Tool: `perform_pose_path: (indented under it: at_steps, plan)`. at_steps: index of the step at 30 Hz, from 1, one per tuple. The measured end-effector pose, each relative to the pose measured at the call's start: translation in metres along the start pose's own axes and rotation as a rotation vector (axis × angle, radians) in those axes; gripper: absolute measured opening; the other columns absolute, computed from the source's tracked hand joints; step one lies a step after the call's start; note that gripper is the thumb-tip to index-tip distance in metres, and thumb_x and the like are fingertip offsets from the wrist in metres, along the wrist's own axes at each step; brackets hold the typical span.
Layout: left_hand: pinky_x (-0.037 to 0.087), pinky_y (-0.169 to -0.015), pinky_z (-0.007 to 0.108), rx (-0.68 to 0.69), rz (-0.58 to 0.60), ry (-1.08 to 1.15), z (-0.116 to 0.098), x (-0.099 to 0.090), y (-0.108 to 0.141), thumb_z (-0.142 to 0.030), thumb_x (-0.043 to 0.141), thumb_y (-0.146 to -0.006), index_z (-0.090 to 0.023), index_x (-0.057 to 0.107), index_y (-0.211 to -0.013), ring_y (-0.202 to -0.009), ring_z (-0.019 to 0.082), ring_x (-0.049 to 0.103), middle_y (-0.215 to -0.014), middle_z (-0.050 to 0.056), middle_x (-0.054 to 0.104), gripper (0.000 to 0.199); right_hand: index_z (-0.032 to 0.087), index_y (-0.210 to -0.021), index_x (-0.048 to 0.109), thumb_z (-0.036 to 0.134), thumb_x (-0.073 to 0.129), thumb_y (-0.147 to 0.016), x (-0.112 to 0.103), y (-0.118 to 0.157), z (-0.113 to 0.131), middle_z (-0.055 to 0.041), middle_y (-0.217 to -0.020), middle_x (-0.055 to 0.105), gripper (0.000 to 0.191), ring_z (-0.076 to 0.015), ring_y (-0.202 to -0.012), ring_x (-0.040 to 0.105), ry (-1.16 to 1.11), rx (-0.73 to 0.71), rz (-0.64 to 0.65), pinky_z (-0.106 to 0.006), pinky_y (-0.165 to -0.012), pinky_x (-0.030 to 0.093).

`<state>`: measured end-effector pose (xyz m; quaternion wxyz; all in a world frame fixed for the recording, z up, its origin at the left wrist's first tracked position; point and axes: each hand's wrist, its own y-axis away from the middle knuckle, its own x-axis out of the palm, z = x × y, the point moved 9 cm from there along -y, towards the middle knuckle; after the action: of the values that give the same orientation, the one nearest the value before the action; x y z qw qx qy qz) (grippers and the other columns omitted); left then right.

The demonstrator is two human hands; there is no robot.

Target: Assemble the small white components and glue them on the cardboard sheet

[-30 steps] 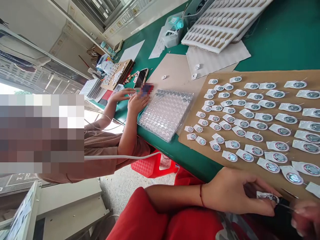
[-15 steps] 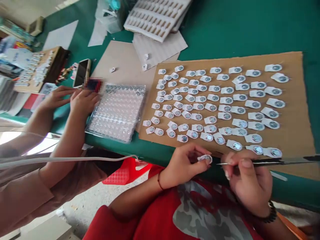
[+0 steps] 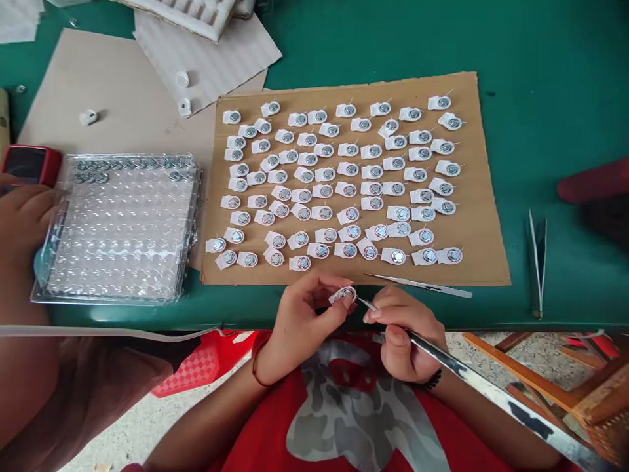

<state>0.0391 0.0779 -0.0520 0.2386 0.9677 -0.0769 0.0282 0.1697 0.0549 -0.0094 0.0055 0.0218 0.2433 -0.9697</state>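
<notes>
My left hand pinches a small white tag with a round silver centre between thumb and fingers. Its silver face is turned up. My right hand grips a long thin tool with a white and black shaft, and the tool's fine tip meets or nearly meets the tag's right edge. Just beyond both hands lies a brown cardboard sheet bearing several rows of similar white tags with silver discs. A pair of tweezers rests across the sheet's front edge.
Left of the cardboard is a clear plastic tray with coiled pieces along its top. Another person's hand is beside it, near a red device. More tweezers lie at the right. White foam sheets lie at the back.
The view has turned and shifted right, showing the second tweezers. The tool tip in my right hand has come up to the tag in my left hand. The other person's hand remains near the red device.
</notes>
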Motion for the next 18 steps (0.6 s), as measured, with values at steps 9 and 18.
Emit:
perform_pose_path:
  at_steps: [9, 18]
  plan:
    - [0.055, -0.062, 0.02, 0.003, 0.001, -0.05, -0.003, 0.001, 0.0, -0.02, 0.067, -0.074, -0.014, 0.059, -0.084, -0.065, 0.012, 0.065, -0.072, 0.002, 0.068, 0.014, 0.012, -0.092, 0.057, 0.012, 0.047, -0.08, -0.001, -0.002, -0.001, -0.0049, -0.074, 0.058, 0.016, -0.0127, -0.064, 0.054, 0.011, 0.021, -0.021, -0.028, -0.057, 0.044]
    - [0.055, -0.062, 0.02, 0.05, -0.065, -0.058, -0.002, -0.001, 0.003, -0.016, 0.067, -0.072, -0.015, 0.061, -0.08, -0.067, 0.013, 0.066, -0.076, 0.002, 0.069, 0.01, 0.01, -0.091, 0.052, 0.012, 0.045, -0.082, 0.005, -0.008, 0.008, -0.0071, -0.073, 0.057, 0.012, -0.0132, -0.065, 0.052, 0.148, -0.027, 0.054, -0.028, -0.056, 0.044]
